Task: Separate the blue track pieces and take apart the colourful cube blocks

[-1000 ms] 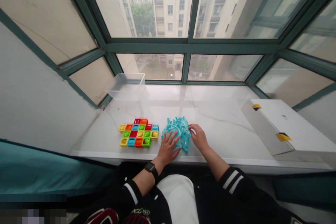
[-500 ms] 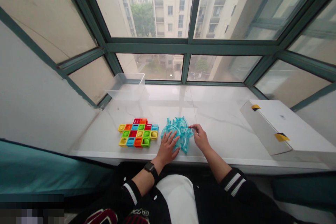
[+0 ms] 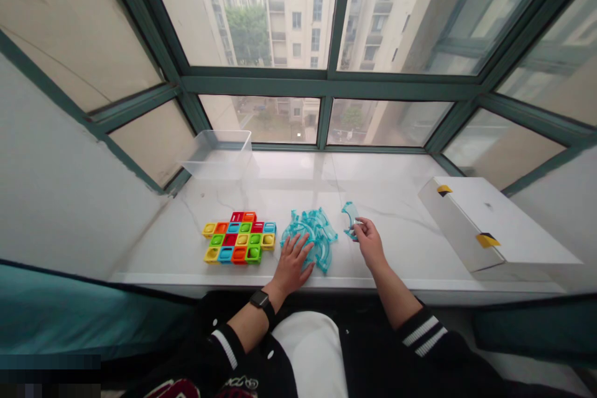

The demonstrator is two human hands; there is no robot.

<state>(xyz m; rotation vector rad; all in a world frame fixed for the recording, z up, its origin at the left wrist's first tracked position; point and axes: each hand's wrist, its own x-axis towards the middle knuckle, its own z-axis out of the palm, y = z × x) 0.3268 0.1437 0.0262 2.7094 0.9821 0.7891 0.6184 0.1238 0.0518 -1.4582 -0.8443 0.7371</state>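
A pile of clear blue curved track pieces [image 3: 313, 234] lies on the white marble sill [image 3: 401, 224]. My left hand [image 3: 291, 263] rests flat on the pile's near side with fingers spread. My right hand [image 3: 370, 242] is to the right of the pile, pinching one curved blue piece [image 3: 349, 218] lifted clear of the rest. Left of the pile sits a flat block of joined coloured square tiles [image 3: 237, 237] in red, orange, yellow, green and blue.
An empty clear plastic tub [image 3: 219, 152] stands at the back left by the window. A long white cardboard box [image 3: 485, 224] lies at the right. A teal window frame [image 3: 326, 84] runs behind the sill, and a grey wall closes the left side.
My right hand has drawn one curved blue piece out of the pile and moved it to the right. My left hand stays pressed on the pile.
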